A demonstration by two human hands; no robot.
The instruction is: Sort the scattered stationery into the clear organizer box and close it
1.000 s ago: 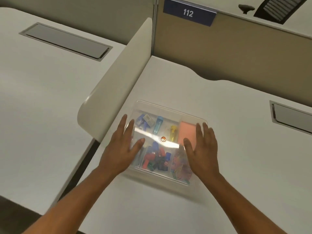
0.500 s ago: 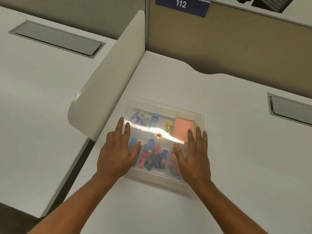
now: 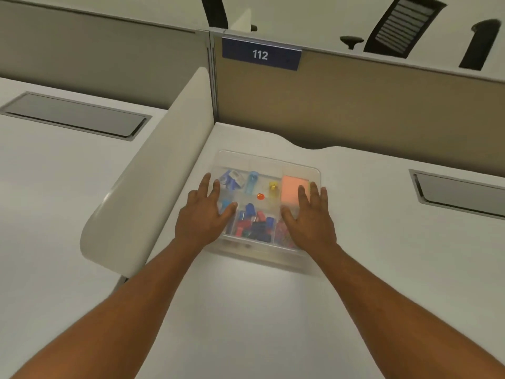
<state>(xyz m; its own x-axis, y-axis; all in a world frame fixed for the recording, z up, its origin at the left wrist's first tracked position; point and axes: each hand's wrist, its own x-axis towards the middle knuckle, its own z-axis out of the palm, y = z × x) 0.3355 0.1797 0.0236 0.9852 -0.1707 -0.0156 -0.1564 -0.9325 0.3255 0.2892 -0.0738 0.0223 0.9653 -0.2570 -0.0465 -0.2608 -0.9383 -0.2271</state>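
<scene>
The left hand (image 3: 203,217) lies flat on the near-left part of the clear organizer box (image 3: 269,162), fingers straight and a little spread, thumb angled inward across the lid. The right hand (image 3: 308,217) lies the same way on the near-right part, palm down with fingers extended, holding nothing. Both bare forearms run back toward the camera and are cut off by the bottom edge. The box sits with its lid down on the white table (image 3: 382,269), just beside the curved white divider panel (image 3: 153,187) on its left. Through the lid the compartments show only hazily: a pale orange pad (image 3: 292,190) at the far right, a light blue tube (image 3: 252,180) and a small yellow piece (image 3: 273,186) in the far row, a jumble of blue, red and dark small pieces (image 3: 254,225) in the near middle, and pinkish clips (image 3: 282,236) partly under the right hand. A round orange sticker (image 3: 260,196) sits mid-lid; any print on it is too small to read. On the tan partition (image 3: 382,105) behind, a dark blue plate (image 3: 261,54) reads "112" in white. Grey recessed flaps lie in the table at the far right (image 3: 461,192), cut off by the frame, and on the neighbouring desk at left (image 3: 73,114). Dark chair parts (image 3: 401,23) show above the partition, cropped.
</scene>
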